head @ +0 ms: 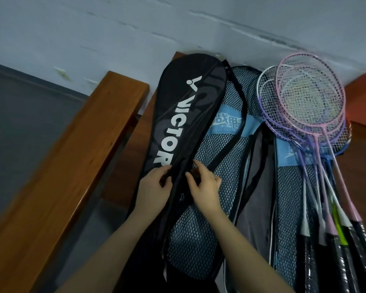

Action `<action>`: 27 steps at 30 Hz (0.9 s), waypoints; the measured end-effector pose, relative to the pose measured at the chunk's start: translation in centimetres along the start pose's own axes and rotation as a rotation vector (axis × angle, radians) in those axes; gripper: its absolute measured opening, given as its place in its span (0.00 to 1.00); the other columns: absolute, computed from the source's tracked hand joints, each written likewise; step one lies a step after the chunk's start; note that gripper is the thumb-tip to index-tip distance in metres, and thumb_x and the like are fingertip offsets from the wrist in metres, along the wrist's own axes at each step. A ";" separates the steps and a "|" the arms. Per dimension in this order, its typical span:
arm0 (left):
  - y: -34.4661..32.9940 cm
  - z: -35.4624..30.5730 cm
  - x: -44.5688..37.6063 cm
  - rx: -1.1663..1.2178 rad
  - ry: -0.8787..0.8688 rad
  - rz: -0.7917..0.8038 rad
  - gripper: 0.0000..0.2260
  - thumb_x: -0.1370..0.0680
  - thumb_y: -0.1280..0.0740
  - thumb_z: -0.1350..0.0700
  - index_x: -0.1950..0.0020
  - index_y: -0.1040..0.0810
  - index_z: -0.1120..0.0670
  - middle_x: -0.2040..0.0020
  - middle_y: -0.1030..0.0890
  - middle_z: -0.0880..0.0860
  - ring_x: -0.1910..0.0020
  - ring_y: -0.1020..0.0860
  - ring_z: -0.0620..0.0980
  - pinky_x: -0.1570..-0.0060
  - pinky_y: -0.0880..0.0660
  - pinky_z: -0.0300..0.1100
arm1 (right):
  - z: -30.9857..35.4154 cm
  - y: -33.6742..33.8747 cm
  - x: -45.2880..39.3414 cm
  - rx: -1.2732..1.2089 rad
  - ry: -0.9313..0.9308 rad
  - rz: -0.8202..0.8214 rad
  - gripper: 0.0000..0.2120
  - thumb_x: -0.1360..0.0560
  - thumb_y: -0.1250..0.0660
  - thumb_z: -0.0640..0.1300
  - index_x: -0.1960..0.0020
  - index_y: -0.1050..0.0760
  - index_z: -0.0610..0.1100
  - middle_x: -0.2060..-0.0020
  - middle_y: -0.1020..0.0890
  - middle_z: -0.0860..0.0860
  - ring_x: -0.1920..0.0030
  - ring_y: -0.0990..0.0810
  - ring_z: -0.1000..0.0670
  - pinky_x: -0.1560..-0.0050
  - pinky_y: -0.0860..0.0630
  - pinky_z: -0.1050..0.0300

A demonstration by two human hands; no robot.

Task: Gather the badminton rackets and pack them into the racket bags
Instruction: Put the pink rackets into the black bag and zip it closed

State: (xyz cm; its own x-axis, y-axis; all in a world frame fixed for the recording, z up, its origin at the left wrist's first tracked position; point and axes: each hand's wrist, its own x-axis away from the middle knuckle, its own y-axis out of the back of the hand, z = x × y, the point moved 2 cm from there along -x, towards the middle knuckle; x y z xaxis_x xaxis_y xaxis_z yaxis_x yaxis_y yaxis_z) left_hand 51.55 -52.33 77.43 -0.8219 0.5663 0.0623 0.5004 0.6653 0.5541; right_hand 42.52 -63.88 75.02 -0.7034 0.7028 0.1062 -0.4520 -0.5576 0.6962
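Pinching the black bag (184, 115) at its zip edge, left hand (154, 182) and right hand (205, 185) (rackets (311, 115) unpacked) — fabric could snag the zipper

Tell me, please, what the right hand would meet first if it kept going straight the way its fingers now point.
The right hand points up and left, its fingertips already at the edge of the black Victor racket bag. Going on, it would likely meet that bag's dark strap or zipper edge first, though depth is unclear.

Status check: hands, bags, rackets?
Left hand and right hand pinching black Victor bag at its edge. Rackets unpacked, right. Nothing blocking.
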 end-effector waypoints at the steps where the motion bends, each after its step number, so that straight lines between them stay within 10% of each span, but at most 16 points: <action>1: 0.6 -0.4 0.1 0.045 -0.005 -0.021 0.14 0.25 0.35 0.65 0.41 0.22 0.56 0.50 0.20 0.49 0.52 0.23 0.41 0.50 0.27 0.30 | 0.5 -0.2 -0.1 -0.025 -0.011 -0.005 0.23 0.23 0.38 0.51 0.30 0.35 0.48 0.40 0.23 0.52 0.40 0.27 0.53 0.46 0.47 0.63; 5: 2.2 -1.5 0.3 0.165 -0.042 -0.083 0.14 0.25 0.35 0.65 0.41 0.22 0.56 0.48 0.20 0.47 0.50 0.22 0.39 0.48 0.27 0.31 | 1.7 -1.1 -0.6 -0.199 -0.094 -0.054 0.26 0.25 0.33 0.49 0.30 0.37 0.49 0.40 0.23 0.53 0.42 0.24 0.55 0.39 0.36 0.57; 9: 3.3 -1.8 0.3 0.168 -0.061 -0.112 0.13 0.25 0.35 0.65 0.42 0.22 0.54 0.50 0.20 0.49 0.51 0.23 0.38 0.48 0.26 0.34 | 3.5 -0.3 -1.2 -0.375 -0.084 -0.056 0.24 0.27 0.33 0.36 0.33 0.32 0.47 0.54 0.22 0.51 0.63 0.25 0.60 0.55 0.26 0.64; 13: 4.1 -1.6 0.6 0.132 -0.182 -0.158 0.15 0.26 0.34 0.66 0.40 0.23 0.58 0.51 0.21 0.50 0.52 0.23 0.39 0.50 0.26 0.32 | 5.8 1.4 -1.6 -0.350 0.090 -0.025 0.23 0.26 0.37 0.34 0.32 0.32 0.47 0.41 0.25 0.51 0.53 0.23 0.56 0.48 0.25 0.63; 27: 2.1 -2.0 -2.9 0.137 -0.257 -0.112 0.23 0.26 0.33 0.65 0.31 0.32 0.59 0.44 0.27 0.55 0.49 0.26 0.44 0.47 0.31 0.29 | 6.6 4.7 -0.1 -0.123 0.195 -0.120 0.18 0.24 0.39 0.34 0.36 0.28 0.44 0.48 0.25 0.52 0.53 0.27 0.61 0.55 0.31 0.72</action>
State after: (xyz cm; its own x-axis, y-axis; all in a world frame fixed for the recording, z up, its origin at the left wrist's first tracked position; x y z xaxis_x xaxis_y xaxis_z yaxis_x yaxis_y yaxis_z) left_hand 54.43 -53.50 80.11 -0.7868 0.5789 -0.2141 0.4575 0.7798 0.4272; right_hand 44.08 -63.65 82.93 -0.7278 0.6754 -0.1189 -0.5935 -0.5334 0.6027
